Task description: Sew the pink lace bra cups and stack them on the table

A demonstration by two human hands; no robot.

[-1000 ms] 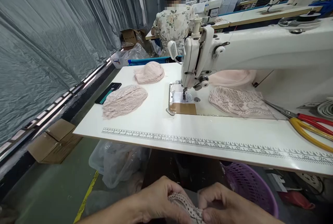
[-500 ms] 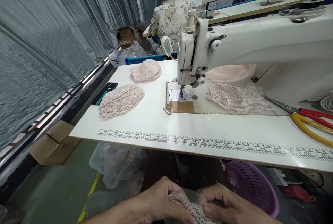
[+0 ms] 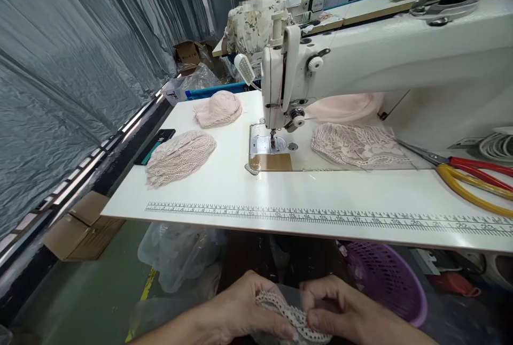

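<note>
A piece of pale lace [image 3: 294, 317] with sheer fabric is held between both hands, below the table's front edge. My left hand [image 3: 248, 310] is closed on its left part, the thumb lying along the lace. My right hand [image 3: 340, 305] pinches the right part between thumb and fingers. On the white table [image 3: 224, 190] lie two pink lace pieces, one [image 3: 182, 156] at the left and one [image 3: 220, 108] farther back. Another lace piece [image 3: 356, 144] rests under the arm of the sewing machine [image 3: 294, 77].
Red and yellow scissors [image 3: 460, 171] lie at the right of the table. A phone-like black object [image 3: 160, 136] is at its left edge. Below are a purple basket [image 3: 385, 281], clear plastic bags [image 3: 180, 254] and a cardboard box [image 3: 82, 227]. A person [image 3: 250, 27] sits beyond the machine.
The view has shifted slightly, so the table and machine appear a little farther left. Both hands still hold the lace, whose strip is bent a bit more between them.
</note>
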